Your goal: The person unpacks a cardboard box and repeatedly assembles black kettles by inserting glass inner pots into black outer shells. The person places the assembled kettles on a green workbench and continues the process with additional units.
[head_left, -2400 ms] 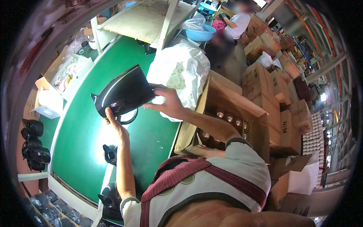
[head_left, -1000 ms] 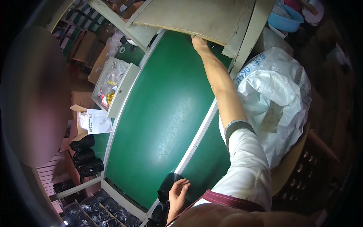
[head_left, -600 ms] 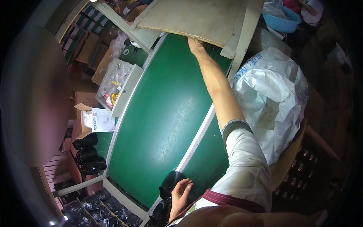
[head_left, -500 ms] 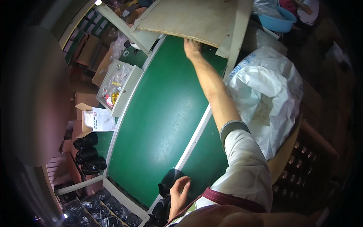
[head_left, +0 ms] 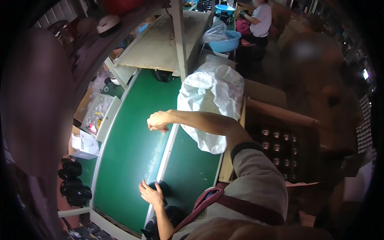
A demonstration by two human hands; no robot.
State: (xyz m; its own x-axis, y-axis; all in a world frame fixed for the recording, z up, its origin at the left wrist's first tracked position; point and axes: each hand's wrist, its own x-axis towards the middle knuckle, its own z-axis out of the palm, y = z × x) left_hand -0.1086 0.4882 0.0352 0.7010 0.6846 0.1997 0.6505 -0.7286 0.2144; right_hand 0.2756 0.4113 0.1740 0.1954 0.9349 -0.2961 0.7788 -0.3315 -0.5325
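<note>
My right hand (head_left: 159,121) hangs over the green conveyor belt (head_left: 128,140), its fingers loosely curled and nothing visible in them. Lower down, my left hand (head_left: 152,194) is open with fingers spread. Just beside it stands a black rounded vessel (head_left: 162,188), partly covered by the hand; contact is unclear. Closer to me is another black vessel (head_left: 174,216), partly hidden by my body. At the far end of the belt a black rounded thing (head_left: 163,76) shows beneath a beige shelf (head_left: 156,56).
A white woven sack (head_left: 216,120) stands open at the right. Left of the belt are a drawer (head_left: 106,116) of plastic bags, a white carton (head_left: 85,144) and several black vessels (head_left: 78,196). Beyond the shelf are a blue basin (head_left: 224,42) and a seated person (head_left: 260,20).
My right hand has drawn back from the shelf's edge to above the belt. My left hand has spread its fingers. The view has shifted, and a black thing now shows beneath the shelf.
</note>
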